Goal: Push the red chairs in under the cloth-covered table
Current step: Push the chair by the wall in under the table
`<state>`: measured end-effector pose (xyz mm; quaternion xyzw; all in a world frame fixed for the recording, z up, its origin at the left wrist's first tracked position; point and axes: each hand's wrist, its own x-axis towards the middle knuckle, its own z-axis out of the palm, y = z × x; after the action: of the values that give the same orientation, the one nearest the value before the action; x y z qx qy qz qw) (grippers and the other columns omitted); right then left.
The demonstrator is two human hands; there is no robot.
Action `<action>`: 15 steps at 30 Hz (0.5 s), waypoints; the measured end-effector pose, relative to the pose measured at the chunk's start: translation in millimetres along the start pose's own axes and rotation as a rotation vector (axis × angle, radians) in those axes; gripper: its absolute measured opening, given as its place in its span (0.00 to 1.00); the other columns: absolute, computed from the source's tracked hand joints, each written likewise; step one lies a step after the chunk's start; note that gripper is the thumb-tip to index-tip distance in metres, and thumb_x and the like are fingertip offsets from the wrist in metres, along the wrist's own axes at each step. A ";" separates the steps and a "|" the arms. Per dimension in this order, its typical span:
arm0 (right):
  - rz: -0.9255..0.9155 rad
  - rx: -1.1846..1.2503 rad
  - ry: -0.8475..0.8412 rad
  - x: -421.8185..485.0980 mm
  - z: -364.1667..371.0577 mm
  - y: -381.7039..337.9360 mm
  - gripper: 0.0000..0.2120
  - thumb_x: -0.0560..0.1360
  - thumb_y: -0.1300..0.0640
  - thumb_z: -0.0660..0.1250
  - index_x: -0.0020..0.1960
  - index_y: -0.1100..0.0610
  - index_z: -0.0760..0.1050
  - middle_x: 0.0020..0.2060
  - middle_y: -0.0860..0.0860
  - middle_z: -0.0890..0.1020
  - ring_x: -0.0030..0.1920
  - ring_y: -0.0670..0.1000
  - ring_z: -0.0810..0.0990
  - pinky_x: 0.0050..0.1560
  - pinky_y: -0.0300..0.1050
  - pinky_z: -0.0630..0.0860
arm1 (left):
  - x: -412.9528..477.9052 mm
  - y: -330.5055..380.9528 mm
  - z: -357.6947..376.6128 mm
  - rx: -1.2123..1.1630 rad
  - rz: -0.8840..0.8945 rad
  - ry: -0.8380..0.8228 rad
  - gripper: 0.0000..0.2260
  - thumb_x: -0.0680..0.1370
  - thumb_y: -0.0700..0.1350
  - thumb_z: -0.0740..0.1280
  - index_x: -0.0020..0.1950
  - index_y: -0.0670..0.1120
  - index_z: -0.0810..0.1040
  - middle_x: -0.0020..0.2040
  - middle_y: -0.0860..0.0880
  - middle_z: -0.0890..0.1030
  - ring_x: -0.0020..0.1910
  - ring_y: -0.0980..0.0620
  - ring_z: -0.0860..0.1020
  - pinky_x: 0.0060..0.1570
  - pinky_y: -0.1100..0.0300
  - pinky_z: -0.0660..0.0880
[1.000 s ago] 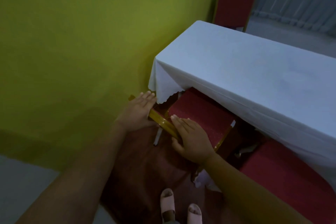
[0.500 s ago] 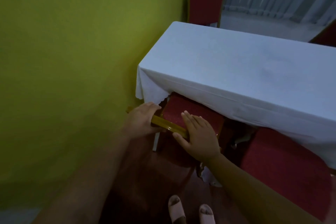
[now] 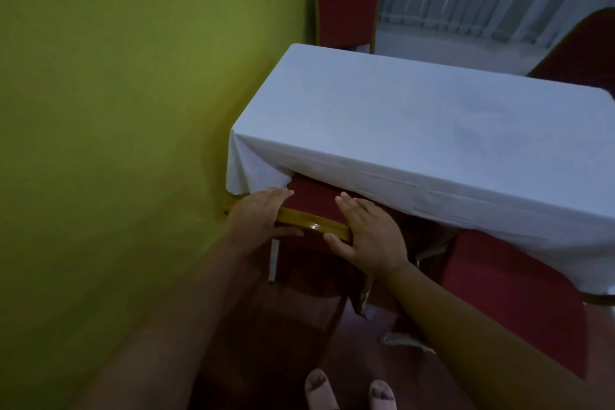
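Note:
A red chair (image 3: 314,201) with a gold frame stands at the near left corner of the white cloth-covered table (image 3: 416,123). Its backrest top is level with the hanging cloth edge and its seat is hidden beneath the table. My left hand (image 3: 258,216) grips the gold top rail on the left, thumb under it. My right hand (image 3: 369,236) clasps the same rail on the right, fingers flat on the red padding. A second red chair (image 3: 509,303) stands to the right, its back clear of the cloth.
A yellow-green wall (image 3: 133,110) runs close along the left of the chair and table. Another red chair (image 3: 347,7) stands beyond the table's far end, and one more (image 3: 585,50) at the far right. Pale curtains hang behind. My feet (image 3: 349,391) show below.
The chair has slid forward under the table with both hands on its rail; less red padding shows below the cloth. The view has moved closer and turned a little right.

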<state>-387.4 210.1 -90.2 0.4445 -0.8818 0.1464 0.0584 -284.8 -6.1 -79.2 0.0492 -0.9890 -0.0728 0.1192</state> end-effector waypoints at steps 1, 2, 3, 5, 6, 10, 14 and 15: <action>0.006 0.004 0.003 2.0 0.9 -0.9 0.36 0.74 0.33 0.54 0.69 0.59 0.71 0.66 0.56 0.76 0.63 0.57 0.75 0.63 0.53 0.72 | 2.8 -3.5 0.5 -0.014 0.001 -0.014 0.39 0.65 0.71 0.60 0.61 0.42 0.76 0.56 0.42 0.82 0.53 0.44 0.81 0.49 0.50 0.78; 0.011 0.011 0.002 4.5 1.6 -1.8 0.36 0.74 0.33 0.55 0.69 0.59 0.71 0.66 0.56 0.76 0.63 0.57 0.75 0.63 0.53 0.72 | 5.9 -6.9 1.0 -0.024 -0.003 -0.023 0.39 0.64 0.72 0.60 0.61 0.42 0.76 0.57 0.42 0.81 0.54 0.44 0.81 0.49 0.50 0.78; 0.013 0.015 0.005 7.3 1.9 -2.9 0.36 0.74 0.33 0.55 0.69 0.59 0.71 0.66 0.56 0.76 0.63 0.57 0.75 0.63 0.52 0.72 | 8.5 -10.1 1.0 -0.030 -0.010 -0.030 0.40 0.64 0.72 0.60 0.62 0.42 0.75 0.58 0.42 0.81 0.55 0.43 0.80 0.50 0.49 0.78; 0.022 0.006 0.012 13.6 2.3 -5.3 0.35 0.74 0.34 0.55 0.68 0.60 0.72 0.65 0.56 0.76 0.62 0.57 0.76 0.63 0.52 0.71 | 14.0 -15.5 0.5 -0.038 -0.020 -0.036 0.40 0.64 0.73 0.60 0.63 0.42 0.74 0.58 0.41 0.80 0.56 0.43 0.79 0.51 0.48 0.78; 0.029 0.002 0.013 16.9 1.9 -6.9 0.35 0.74 0.34 0.54 0.67 0.60 0.72 0.64 0.57 0.77 0.62 0.57 0.76 0.63 0.52 0.71 | 16.6 -18.3 0.7 -0.042 -0.020 -0.031 0.40 0.64 0.73 0.61 0.63 0.42 0.74 0.58 0.41 0.80 0.56 0.42 0.79 0.50 0.48 0.78; 0.042 0.002 0.012 24.7 1.9 -8.9 0.35 0.74 0.34 0.53 0.67 0.60 0.72 0.64 0.56 0.77 0.62 0.57 0.76 0.62 0.51 0.71 | 21.5 -21.1 1.0 -0.075 -0.055 -0.001 0.41 0.63 0.67 0.68 0.66 0.41 0.72 0.61 0.39 0.78 0.61 0.41 0.76 0.55 0.47 0.75; 0.047 -0.017 0.018 22.2 2.7 -9.2 0.36 0.75 0.33 0.51 0.69 0.59 0.71 0.66 0.56 0.76 0.64 0.57 0.75 0.64 0.51 0.69 | 16.7 -13.2 5.8 -0.104 -0.114 0.075 0.43 0.61 0.60 0.76 0.68 0.36 0.69 0.63 0.37 0.75 0.63 0.38 0.73 0.60 0.45 0.70; 0.050 -0.015 0.019 21.0 3.0 -9.3 0.36 0.75 0.33 0.50 0.69 0.59 0.70 0.66 0.55 0.75 0.64 0.57 0.74 0.65 0.51 0.69 | 16.0 -11.3 6.8 -0.110 -0.123 0.087 0.43 0.61 0.59 0.77 0.67 0.36 0.69 0.63 0.37 0.75 0.63 0.38 0.73 0.61 0.45 0.70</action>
<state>-392.5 187.8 -86.2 0.4206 -0.8931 0.1454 0.0665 -301.1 -18.2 -83.8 0.1065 -0.9724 -0.1322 0.1600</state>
